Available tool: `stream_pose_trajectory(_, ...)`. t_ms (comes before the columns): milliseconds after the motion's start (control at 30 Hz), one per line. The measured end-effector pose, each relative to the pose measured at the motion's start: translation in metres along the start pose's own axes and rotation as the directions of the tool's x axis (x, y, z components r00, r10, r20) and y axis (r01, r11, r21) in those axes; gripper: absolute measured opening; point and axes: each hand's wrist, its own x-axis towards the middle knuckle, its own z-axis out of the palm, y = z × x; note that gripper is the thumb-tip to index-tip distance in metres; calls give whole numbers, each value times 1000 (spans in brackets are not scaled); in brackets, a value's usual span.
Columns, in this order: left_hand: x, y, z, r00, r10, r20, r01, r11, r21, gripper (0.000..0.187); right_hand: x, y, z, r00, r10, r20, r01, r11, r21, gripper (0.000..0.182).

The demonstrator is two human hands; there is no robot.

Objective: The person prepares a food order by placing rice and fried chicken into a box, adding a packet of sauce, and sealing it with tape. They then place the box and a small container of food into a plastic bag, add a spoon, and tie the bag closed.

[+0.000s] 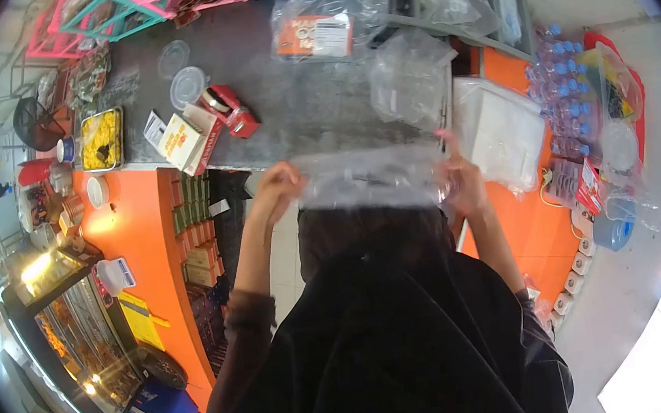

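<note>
Between my two hands a clear plastic bag is stretched out, just in front of the dark counter's near edge. My left hand pinches its left end, fingers bent together. At the right end, my right hand grips the plastic, with one finger pointing up; motion blurs the bag somewhat. Beyond it on the dark counter lies another crumpled clear bag. Farther back, a clear bag holds an orange and white packet.
Small booklets, a red stapler-like item and round clear lids lie at the counter's left. A tray of yellow food is beyond them. Stacked plastic bags and water bottles stand right. A glass display case is lower left.
</note>
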Motion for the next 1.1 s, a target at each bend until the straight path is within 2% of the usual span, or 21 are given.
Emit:
stream_pose_trajectory(33,17,23,-2,994,-88,-69,109,915,390,41,23,-8,3,995,-28,94,76,834,-546,49)
stream_pose_trajectory(67,33,40,7,976,-144,-166,220,676,704,38,39,-8,6,981,1,192,176,391,-904,53)
stream_pose_trajectory(100,42,34,18,972,199,-127,45,371,927,46,55,9,6,981,7,195,177,382,-907,53)
stream_pose_trajectory(133,50,28,29,876,480,40,-28,-32,999,55,74,34,4,932,-279,232,190,-169,-967,58)
stream_pose_trajectory(167,49,32,34,875,483,40,-30,-30,999,55,88,52,7,783,-479,397,-6,-643,-766,63)
stream_pose_trajectory(200,45,43,40,913,406,-32,129,-214,968,51,96,61,19,780,-483,397,-9,-644,-765,63)
stream_pose_trajectory(233,45,48,42,931,343,-124,264,-397,879,48,104,67,30,828,-528,187,-155,-536,-830,59)
stream_pose_trajectory(267,59,35,28,930,345,-124,264,-395,880,48,112,74,40,839,-543,-34,-306,-420,-854,55)
stream_pose_trajectory(333,93,-4,-11,895,231,-381,441,-329,835,71,137,102,39,779,-615,-122,-416,-361,-835,52)
stream_pose_trajectory(400,93,3,-19,943,77,-324,333,-244,911,73,151,124,53,701,-685,-199,-517,-296,-803,49)
stream_pose_trajectory(467,87,15,-27,968,-71,-240,228,-145,963,75,159,158,81,589,-763,266,-609,-636,-473,48)
stream_pose_trajectory(500,79,22,-29,986,-97,-136,123,-132,984,66,172,169,87,585,-767,262,-614,-630,-474,48)
stream_pose_trajectory(567,68,36,-34,992,-127,-22,6,-119,993,58,204,192,86,899,-375,228,-77,-647,-758,57)
stream_pose_trajectory(600,64,41,-35,994,-102,-36,23,-121,992,55,209,199,79,898,-379,225,-83,-645,-759,57)
stream_pose_trajectory(667,66,39,-46,996,-64,-61,53,-112,992,52,215,198,59,882,-471,-25,-355,-629,-692,64)
stream_pose_trajectory(767,74,8,-74,980,4,-198,197,-137,971,77,221,182,6,895,-430,116,-206,-630,-749,70)
stream_pose_trajectory(900,68,6,-74,994,7,-109,108,74,991,71,222,175,113,919,-361,-160,-393,-803,-448,75)
stream_pose_trajectory(967,64,7,-81,999,25,-40,36,147,989,70,250,163,156,997,28,-70,-29,-706,-708,83)
stream_pose_trajectory(1000,65,-1,-87,999,26,26,-30,185,982,70,255,167,204,970,-31,239,153,-688,-709,88)
stream_pose_trajectory(1033,65,-6,-92,995,29,92,-96,221,971,71,261,178,255,847,-94,523,331,-676,-658,94)
stream_pose_trajectory(1100,56,7,-85,998,19,54,-57,268,962,71,308,187,309,725,170,668,546,-733,-406,110)
